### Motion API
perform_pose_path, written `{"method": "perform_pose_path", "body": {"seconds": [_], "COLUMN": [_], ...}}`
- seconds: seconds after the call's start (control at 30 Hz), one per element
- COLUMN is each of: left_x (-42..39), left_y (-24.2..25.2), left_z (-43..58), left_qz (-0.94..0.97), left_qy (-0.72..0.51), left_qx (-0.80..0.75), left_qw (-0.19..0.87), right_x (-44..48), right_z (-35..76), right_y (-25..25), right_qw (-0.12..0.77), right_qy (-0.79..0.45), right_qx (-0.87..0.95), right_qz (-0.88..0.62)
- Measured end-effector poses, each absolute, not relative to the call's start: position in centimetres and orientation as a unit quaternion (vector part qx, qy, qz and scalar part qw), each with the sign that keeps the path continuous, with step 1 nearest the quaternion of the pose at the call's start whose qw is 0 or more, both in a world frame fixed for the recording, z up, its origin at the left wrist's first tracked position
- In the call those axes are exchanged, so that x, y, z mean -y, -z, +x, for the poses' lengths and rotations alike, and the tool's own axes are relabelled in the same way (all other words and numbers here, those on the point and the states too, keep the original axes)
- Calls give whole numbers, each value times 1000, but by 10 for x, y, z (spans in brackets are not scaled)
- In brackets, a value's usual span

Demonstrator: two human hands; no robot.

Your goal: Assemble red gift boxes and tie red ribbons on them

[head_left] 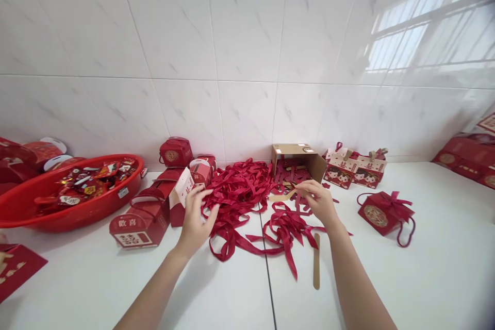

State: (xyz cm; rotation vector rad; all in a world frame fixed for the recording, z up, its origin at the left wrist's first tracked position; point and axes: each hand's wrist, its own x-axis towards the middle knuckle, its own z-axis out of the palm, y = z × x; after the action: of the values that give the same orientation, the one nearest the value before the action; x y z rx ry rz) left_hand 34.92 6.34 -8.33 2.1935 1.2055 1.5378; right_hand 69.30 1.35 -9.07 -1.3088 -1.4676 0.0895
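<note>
One bowed box at the right, plenty of loose ribbon left

The work looks partway along. A red box at the right wears a tied bow, apparently finished, and two picture-fronted boxes by the wall have ribbon at their tops. Left over are one large ribbon heap and one smaller heap, too tangled to count by strand.

The right hand pinches one tan strip between thumb and fingertips, raised in front of a single cardboard carton. The left hand has its fingers spread beside one box with a raised flap; I cannot tell whether they touch. That box shows no bow.

One spare strip lies on the table. Also there: one red basin of wrapped sweets, uncountable.
</note>
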Motion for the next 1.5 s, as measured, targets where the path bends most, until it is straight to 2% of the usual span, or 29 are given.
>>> {"method": "perform_pose_path", "body": {"seconds": [0.13,0.23,0.4,0.57,0.73,0.93,1.03,1.23,1.43,1.5], "left_x": [-23,14,35,28,26,18,17,25,5,-18], "left_y": [-12,-37,-24,-21,-24,-22,-20,-14,-15,-10], "left_z": [367,375,379,380,381,379,381,396,386,370], "left_qz": [800,842,870,874,861,832,815,781,806,807], "left_qy": [-443,-389,-340,-368,-392,-284,-289,-390,-362,-363], "left_qx": [-371,-301,-210,-149,-162,-273,-301,-336,-325,-371], "left_qw": [160,224,290,281,279,391,403,353,338,282], "right_x": [18,40,50,44,37,26,21,18,18,20], "right_z": [642,612,590,581,578,583,585,582,578,580], "right_y": [29,7,5,10,15,16,19,27,28,27], "right_qw": [548,538,520,520,511,440,443,553,575,573], "right_qy": [-47,-48,-126,-256,-318,-333,-359,-316,-241,-229], "right_qx": [757,805,828,806,789,823,811,755,757,762], "right_qz": [-351,-243,-165,-121,-124,-137,-128,-158,-195,-197]}}
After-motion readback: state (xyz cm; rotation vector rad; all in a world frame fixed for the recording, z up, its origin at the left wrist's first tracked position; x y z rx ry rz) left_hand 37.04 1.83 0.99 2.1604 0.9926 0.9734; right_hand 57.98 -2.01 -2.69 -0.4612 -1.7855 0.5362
